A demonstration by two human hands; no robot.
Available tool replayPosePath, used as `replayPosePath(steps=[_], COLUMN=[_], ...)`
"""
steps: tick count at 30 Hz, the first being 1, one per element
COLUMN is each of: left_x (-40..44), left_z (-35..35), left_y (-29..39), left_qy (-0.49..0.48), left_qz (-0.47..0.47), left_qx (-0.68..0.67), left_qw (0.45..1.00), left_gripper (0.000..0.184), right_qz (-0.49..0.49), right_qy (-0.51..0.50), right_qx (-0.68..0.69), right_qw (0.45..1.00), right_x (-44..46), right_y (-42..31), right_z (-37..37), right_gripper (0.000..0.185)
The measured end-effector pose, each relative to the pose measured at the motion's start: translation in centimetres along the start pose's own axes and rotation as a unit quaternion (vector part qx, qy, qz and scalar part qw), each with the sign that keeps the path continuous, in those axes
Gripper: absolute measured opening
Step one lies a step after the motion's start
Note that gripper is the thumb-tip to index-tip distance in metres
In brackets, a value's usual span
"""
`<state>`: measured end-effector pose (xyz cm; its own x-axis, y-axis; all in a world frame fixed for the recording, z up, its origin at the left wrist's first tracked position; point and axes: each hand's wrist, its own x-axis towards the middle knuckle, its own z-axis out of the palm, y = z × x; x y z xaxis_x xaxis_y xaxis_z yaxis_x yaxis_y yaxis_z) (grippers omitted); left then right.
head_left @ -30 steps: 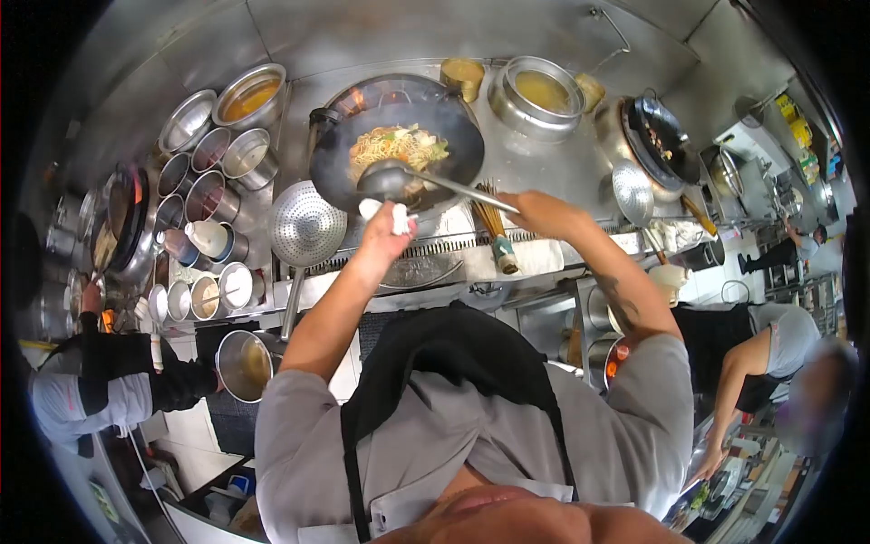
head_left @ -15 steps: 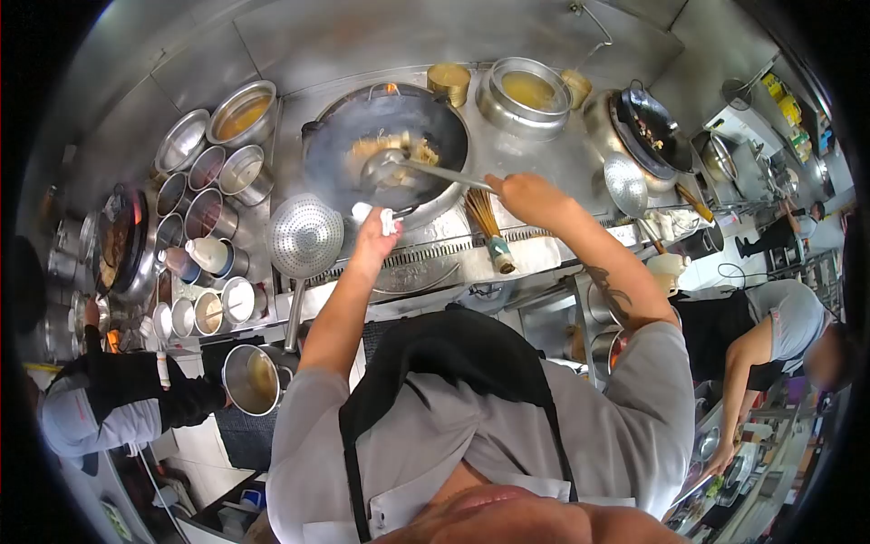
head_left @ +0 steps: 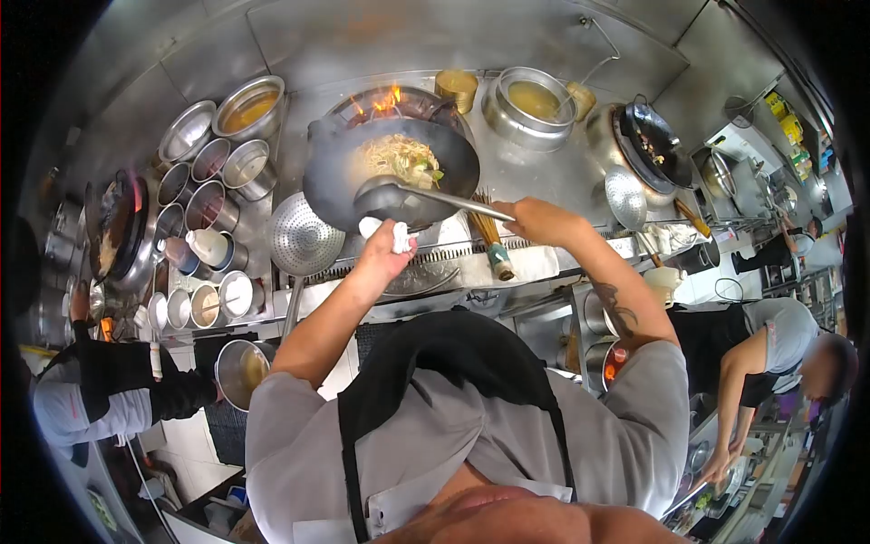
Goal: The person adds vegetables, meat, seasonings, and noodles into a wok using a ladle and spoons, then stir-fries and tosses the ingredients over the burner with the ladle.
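Observation:
My left hand [head_left: 388, 251] is closed round a white cloth [head_left: 399, 238] at the near rim of the wok [head_left: 326, 186]. The wok is tilted toward me, and flames [head_left: 388, 98] rise from the burner behind it. Noodles with greens [head_left: 399, 156] lie in the wok under some smoke. My right hand [head_left: 540, 221] grips the handle end of a metal ladle [head_left: 381, 195]. The ladle's bowl rests inside the wok, just in front of the noodles. A bamboo brush [head_left: 495, 249] lies close to my right hand.
A perforated strainer [head_left: 304, 234] sits left of the wok, near several metal pots [head_left: 210, 205] and bowls. A pot of yellow liquid [head_left: 533, 102] and a second wok [head_left: 654, 145] stand to the right. One co-worker [head_left: 100, 385] is at the left, another [head_left: 770, 340] at the right.
The wok came off the burner toward me and tilted, uncovering flames behind it. The noodles, blurred half a second ago, now lie heaped in it. Both hands shifted slightly with wok and ladle.

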<state>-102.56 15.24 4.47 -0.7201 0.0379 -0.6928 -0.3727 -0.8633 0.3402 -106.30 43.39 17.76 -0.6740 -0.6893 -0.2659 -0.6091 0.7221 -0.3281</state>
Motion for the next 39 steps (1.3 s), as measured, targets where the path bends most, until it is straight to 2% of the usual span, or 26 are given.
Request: replayPosePath(steps=[2, 6, 8, 9, 10, 12, 14, 16, 18, 22, 25, 29, 32, 35, 37, 39], left_x=[0.6, 6.2, 4.2, 3.7, 3.2, 0.9, 5.2, 7.5, 9.5, 13.1, 12.6, 12.5, 11.0, 11.1, 10.9, 9.9], left_z=[0.3, -5.6, -8.2, -9.8, -11.2, -9.0, -8.4, -6.5, -5.1, -4.7, -4.0, -4.7, -2.8, -2.9, -2.8, -2.3], left_y=[0.9, -1.5, -4.9, -6.4, -7.0, -6.3, -2.8, 0.2, 2.0, 2.3, 2.1, 1.6, 1.4, 1.7, 1.4, 1.4], left_qy=[0.012, -0.095, -0.058, -0.093, -0.059, -0.032, -0.109, -0.145, -0.129, -0.086, -0.065, -0.049, -0.041, -0.053, -0.04, -0.03], left_qz=[-0.001, 0.067, 0.02, 0.012, -0.018, 0.014, 0.01, 0.109, 0.054, 0.038, 0.032, 0.041, 0.052, 0.067, 0.079, 0.06], left_qx=[0.003, -0.006, 0.037, 0.054, 0.093, 0.067, -0.011, 0.05, -0.001, 0.059, 0.07, 0.076, 0.047, 0.062, 0.078, 0.069], left_qw=[1.0, 0.993, 0.997, 0.994, 0.994, 0.997, 0.994, 0.982, 0.99, 0.994, 0.995, 0.995, 0.997, 0.994, 0.993, 0.995], left_gripper=[0.011, 0.015, 0.014, 0.012, 0.008, 0.007, 0.006, 0.005, 0.004, 0.008, 0.01, 0.01, 0.004, 0.007, 0.011, 0.019], right_qz=[-0.024, 0.026, 0.041, 0.048, 0.045, 0.035, 0.026, 0.034, 0.042, 0.092, 0.147, 0.056, 0.132, 0.172, 0.155, 0.138], right_qy=[0.019, 0.063, 0.126, 0.16, 0.166, 0.172, 0.186, 0.185, 0.18, 0.172, 0.164, 0.227, 0.182, 0.182, 0.18, 0.204], right_qx=[0.005, -0.039, -0.082, -0.105, -0.129, -0.182, -0.194, -0.187, -0.192, -0.167, -0.151, 0.071, 0.076, 0.211, 0.291, 0.287], right_qw=[1.0, 0.997, 0.988, 0.98, 0.977, 0.967, 0.963, 0.964, 0.964, 0.966, 0.964, 0.97, 0.971, 0.945, 0.927, 0.926], right_x=[1.1, 4.1, 4.0, 3.8, 3.3, 2.2, 2.0, 1.1, -0.2, -0.6, -0.3, 0.6, 2.0, 2.4, 3.2, 4.4], right_y=[1.2, 1.9, 1.5, 1.1, 0.4, -1.1, -0.7, -1.1, -1.8, 0.2, 2.0, 4.9, 5.5, 3.7, 3.5, 3.3], right_z=[0.4, 2.2, 3.1, 3.2, 2.8, 1.3, 1.4, 1.0, 0.3, 2.1, 4.1, 7.2, 7.9, 7.3, 7.3, 7.7], right_gripper=[0.039, 0.034, 0.034, 0.034, 0.034, 0.035, 0.034, 0.035, 0.036, 0.036, 0.036, 0.034, 0.032, 0.032, 0.032, 0.033])
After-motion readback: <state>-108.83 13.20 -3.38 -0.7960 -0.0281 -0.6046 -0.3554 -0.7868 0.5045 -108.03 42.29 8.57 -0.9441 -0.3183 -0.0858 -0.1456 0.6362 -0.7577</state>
